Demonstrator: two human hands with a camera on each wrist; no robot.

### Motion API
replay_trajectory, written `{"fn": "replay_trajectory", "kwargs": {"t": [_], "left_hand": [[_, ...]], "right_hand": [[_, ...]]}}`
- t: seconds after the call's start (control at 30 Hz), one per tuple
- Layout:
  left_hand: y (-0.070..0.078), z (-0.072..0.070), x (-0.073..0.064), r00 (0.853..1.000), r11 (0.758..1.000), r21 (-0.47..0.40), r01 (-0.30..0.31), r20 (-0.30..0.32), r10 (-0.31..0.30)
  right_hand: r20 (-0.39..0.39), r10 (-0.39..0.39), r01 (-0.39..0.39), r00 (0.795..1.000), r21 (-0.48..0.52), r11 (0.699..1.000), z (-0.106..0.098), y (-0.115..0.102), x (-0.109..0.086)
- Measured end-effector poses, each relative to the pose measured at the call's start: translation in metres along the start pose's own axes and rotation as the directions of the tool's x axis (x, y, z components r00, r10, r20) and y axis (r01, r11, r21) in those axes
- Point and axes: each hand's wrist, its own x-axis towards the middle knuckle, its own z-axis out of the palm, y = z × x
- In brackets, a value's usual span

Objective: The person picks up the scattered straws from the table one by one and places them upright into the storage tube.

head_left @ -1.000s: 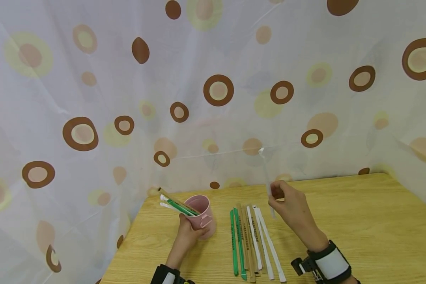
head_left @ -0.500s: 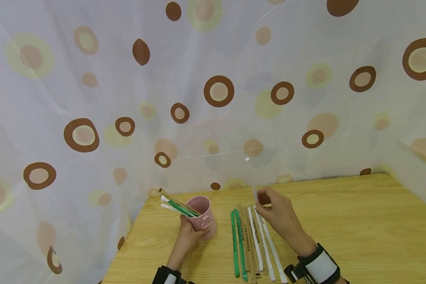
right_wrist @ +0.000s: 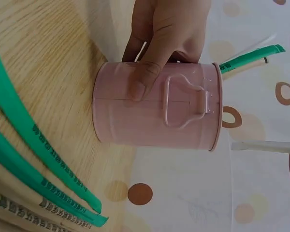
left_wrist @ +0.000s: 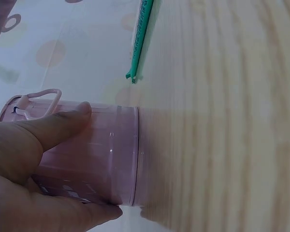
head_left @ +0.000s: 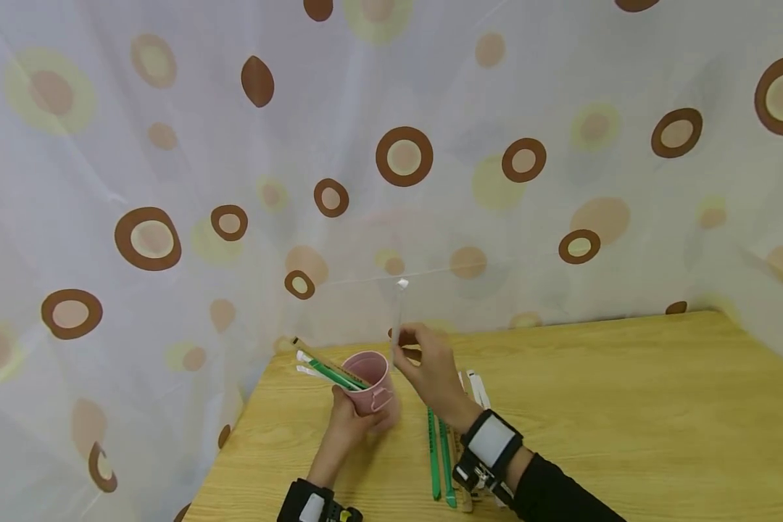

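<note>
My left hand [head_left: 350, 428] grips a small pink pail [head_left: 360, 400] with a wire handle; its thumb lies along the pail's side in the left wrist view. Leaning out over the pail's left rim are a green wrapped straw [head_left: 329, 373], a brown one [head_left: 326, 359] and white ones. Just right of the rim, my right hand [head_left: 436, 371] pinches a white wrapped straw [head_left: 398, 312], held nearly upright. In the right wrist view the straw's lower end [right_wrist: 241, 146] is level with the pail's mouth, apart from it.
On the wooden table [head_left: 626, 406], green straws [head_left: 433, 457], brown ones and white ones [head_left: 478, 390] lie side by side, partly hidden under my right forearm. Behind the table hangs a white curtain [head_left: 457, 87] with brown and yellow circles.
My right hand has carried the white straw leftward, from right of the row of straws to beside the pail's rim. My left hand still holds the pail in place.
</note>
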Motion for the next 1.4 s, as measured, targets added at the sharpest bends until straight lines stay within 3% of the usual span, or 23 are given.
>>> {"fn": "replay_trajectory", "kwargs": {"t": [0.17,0.33,0.57,0.73,0.9,1.13,1.23,1.4], "left_hand": [[0.003,-0.002,-0.001,1.000,1.000,-0.020,-0.005,0.023,0.006],[0.001,-0.002,-0.001,0.999,0.999,-0.026,-0.023,0.031,0.023],[0.040,-0.011,-0.013,0.992,0.994,-0.051,-0.102,0.067,0.105],[0.034,-0.010,-0.011,0.990,0.989,-0.087,-0.121,0.057,0.126],[0.030,-0.009,-0.011,0.992,0.989,-0.106,-0.102,0.066,0.109],[0.004,-0.003,-0.004,0.996,0.997,-0.055,-0.056,0.061,0.059],[0.001,-0.001,-0.003,0.997,0.997,-0.053,-0.055,0.055,0.057],[0.003,-0.002,-0.003,0.999,0.999,-0.051,-0.013,0.051,0.016]], "right_hand": [[0.133,-0.038,0.043,0.990,-0.035,0.998,0.023,0.000,0.010],[0.328,-0.024,0.062,0.944,-0.106,0.992,0.039,0.002,0.003],[0.434,0.014,0.070,0.901,-0.175,0.982,0.049,0.008,-0.004],[0.450,0.025,0.064,0.893,-0.181,0.981,0.049,0.005,-0.002],[0.470,0.055,0.036,0.881,-0.184,0.982,0.047,0.005,-0.002],[0.501,0.074,0.013,0.862,-0.168,0.986,0.047,0.004,-0.004],[0.488,0.079,0.007,0.869,-0.172,0.985,0.045,0.003,-0.004],[0.405,0.080,0.004,0.911,-0.203,0.979,0.037,0.001,-0.005]]}}
